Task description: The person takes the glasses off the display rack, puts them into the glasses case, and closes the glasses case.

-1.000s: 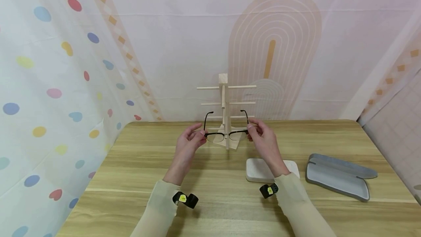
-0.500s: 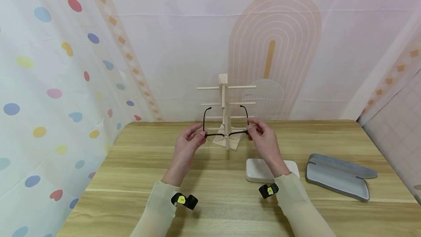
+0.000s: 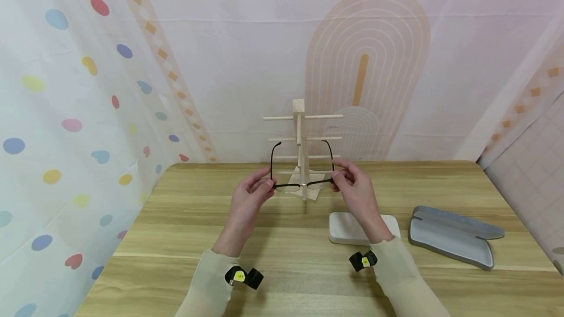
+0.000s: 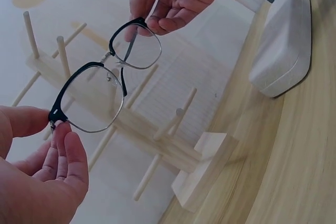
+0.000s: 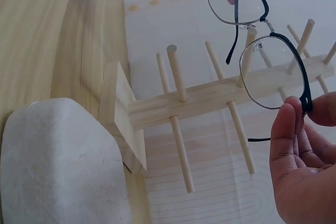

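A pair of eyeglasses (image 3: 286, 186) with black upper rims and thin metal lower rims is held up with both temples unfolded, pointing away. My left hand (image 3: 246, 204) pinches the left front corner between thumb and fingers. At the opposite corner, my right hand (image 3: 358, 192) pinches the frame by the hinge. Behind the glasses rises a wooden eyewear stand (image 3: 298, 106), a post with several pairs of side pegs and shorter front pegs. The right wrist view shows the lenses in front of the stand's post (image 5: 205, 98), beside its pegs.
A white glasses case (image 3: 341, 229) lies closed on the wooden table (image 3: 176, 253), below my right wrist. Farther right, a grey glasses case (image 3: 454, 241) lies with its lid raised. A patterned curtain (image 3: 246, 62) hangs behind the table.
The glasses have tilted, so their temples point higher and the lenses look flatter in the head view. The front edge has come down slightly, and my left hand has shifted a little left.
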`<action>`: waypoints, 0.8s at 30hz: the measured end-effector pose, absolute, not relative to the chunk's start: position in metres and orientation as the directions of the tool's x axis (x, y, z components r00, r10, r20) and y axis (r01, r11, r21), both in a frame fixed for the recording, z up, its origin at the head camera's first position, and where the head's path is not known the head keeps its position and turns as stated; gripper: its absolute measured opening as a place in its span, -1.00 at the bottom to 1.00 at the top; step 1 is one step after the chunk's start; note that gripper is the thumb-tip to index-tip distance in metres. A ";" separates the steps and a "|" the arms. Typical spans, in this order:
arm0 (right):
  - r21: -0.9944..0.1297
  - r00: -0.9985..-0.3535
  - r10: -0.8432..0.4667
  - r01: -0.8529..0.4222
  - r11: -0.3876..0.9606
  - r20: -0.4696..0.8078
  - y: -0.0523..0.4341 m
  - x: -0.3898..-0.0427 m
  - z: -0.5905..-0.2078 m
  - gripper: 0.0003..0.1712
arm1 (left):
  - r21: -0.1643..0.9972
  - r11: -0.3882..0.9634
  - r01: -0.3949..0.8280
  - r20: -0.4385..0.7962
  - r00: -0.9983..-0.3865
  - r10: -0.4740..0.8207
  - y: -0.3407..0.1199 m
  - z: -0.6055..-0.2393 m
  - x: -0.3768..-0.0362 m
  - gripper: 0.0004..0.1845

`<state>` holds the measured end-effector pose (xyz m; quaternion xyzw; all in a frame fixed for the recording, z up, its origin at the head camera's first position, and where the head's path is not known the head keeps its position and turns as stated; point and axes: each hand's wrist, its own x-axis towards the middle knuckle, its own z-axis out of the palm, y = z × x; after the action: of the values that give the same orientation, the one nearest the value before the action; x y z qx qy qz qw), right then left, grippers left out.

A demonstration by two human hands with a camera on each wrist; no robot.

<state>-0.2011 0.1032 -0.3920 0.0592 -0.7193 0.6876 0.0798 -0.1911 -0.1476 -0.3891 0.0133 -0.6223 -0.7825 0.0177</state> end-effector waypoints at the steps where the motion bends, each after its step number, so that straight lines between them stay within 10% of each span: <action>1: -0.980 -0.980 0.022 -0.195 0.049 0.196 0.104 -0.200 -0.392 -0.64 | 0.975 -0.224 0.008 -0.002 -0.999 -0.043 -0.148 -0.389 -0.190 -0.56; 24: -0.968 -0.979 -0.021 -0.205 0.143 0.204 0.118 -0.175 -0.399 -0.62 | 0.983 -0.185 -0.023 -0.029 -0.999 -0.028 -0.142 -0.395 -0.157 -0.54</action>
<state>-0.1749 0.1183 -0.3994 0.0753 -0.7527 0.6502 0.0707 -0.1573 -0.1420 -0.3953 0.0199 -0.6384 -0.7694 0.0015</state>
